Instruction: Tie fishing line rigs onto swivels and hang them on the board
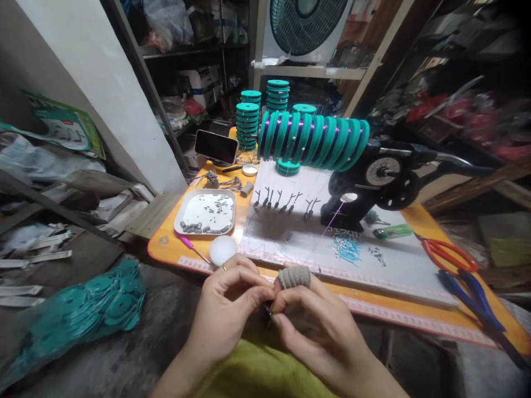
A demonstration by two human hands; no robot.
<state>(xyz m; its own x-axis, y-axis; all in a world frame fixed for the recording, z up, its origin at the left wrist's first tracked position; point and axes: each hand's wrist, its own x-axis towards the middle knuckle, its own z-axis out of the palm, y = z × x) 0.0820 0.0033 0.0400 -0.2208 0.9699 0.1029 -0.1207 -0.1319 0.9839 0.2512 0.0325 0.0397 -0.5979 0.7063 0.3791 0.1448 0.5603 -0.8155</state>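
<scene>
**Both hands pinch a small dark piece at the table's near edge**

The left hand (226,309) and right hand (309,326) meet fingertip to fingertip, each grip pressed together on a tiny dark piece (267,311), too small to identify. A wrapped finger guard (293,277) sits on the right hand. Just beyond lie a white round lid (223,249) and a tray (205,212) of small grey parts on the orange table (166,246). Further back stands a winder (369,182) loaded with teal spools (313,141).

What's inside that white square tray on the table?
The tray holds small gray metal bits, mostly bunched along its near edge, with a few scattered in the middle. Its white bottom shows between them. They are too small to tell exactly what they are.
</scene>
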